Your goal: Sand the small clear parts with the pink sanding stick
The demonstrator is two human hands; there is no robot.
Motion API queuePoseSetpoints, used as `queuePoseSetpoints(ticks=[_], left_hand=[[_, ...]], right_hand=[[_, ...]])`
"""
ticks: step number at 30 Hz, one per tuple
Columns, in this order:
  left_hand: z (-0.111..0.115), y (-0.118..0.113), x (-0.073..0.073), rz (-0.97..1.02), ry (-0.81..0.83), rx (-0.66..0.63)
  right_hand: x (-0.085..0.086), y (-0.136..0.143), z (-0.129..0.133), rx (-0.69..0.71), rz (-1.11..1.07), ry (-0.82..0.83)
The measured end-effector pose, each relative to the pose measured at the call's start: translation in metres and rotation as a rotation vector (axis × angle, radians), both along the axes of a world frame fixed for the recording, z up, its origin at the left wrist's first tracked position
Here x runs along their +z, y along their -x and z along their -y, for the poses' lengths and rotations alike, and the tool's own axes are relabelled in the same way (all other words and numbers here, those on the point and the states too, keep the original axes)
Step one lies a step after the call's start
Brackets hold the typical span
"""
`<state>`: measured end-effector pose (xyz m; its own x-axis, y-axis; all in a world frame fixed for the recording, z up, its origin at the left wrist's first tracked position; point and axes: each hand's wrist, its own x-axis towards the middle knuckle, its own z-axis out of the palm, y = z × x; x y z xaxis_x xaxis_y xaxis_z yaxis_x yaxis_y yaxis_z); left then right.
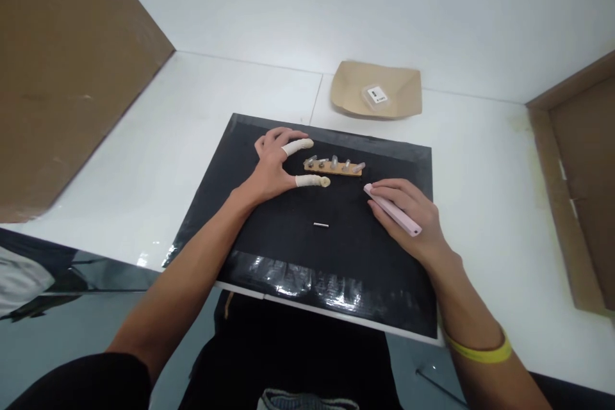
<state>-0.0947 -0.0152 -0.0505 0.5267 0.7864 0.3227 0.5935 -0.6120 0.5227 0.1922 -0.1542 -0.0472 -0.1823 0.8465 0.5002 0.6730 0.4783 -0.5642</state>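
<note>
My left hand [273, 170] rests open over the black mat, thumb and index finger spread apart. Both of those fingers wear pale finger cots. The gap between them faces the left end of a narrow tan cardboard strip [339, 171], and I cannot tell whether they touch it. Several small clear pieces stick up from that strip at different angles. In my right hand [420, 214] is a slim pink bar-shaped tool [394, 210], held slanted, with its far end near the strip's right end. A short shiny metal pin [321, 225] lies on the mat below the strip.
The black mat [283, 237] covers the front middle of the white table [485, 186]. Behind it stands a tan paper tray [398, 77] holding a small clear labelled case [375, 96]. Brown cardboard panels [62, 64] rise at the left and right.
</note>
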Motion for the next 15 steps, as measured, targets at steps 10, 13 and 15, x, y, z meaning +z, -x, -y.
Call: queuePoseSetpoints(ticks=[10,13,15], left_hand=[[-0.0054,0.004,0.0032,0.328,0.209,0.081],[-0.0064,0.0067,0.0046,0.412,0.213,0.027],[-0.0066,0.0084,0.0042,0.431,0.212,0.007]], right_hand=[[-0.0023,0.0009,-0.0005,0.011,0.006,0.006],[-0.0018,0.0012,0.0007,-0.001,0.018,0.012],[-0.0017,0.0015,0.0012,-0.013,0.029,0.022]])
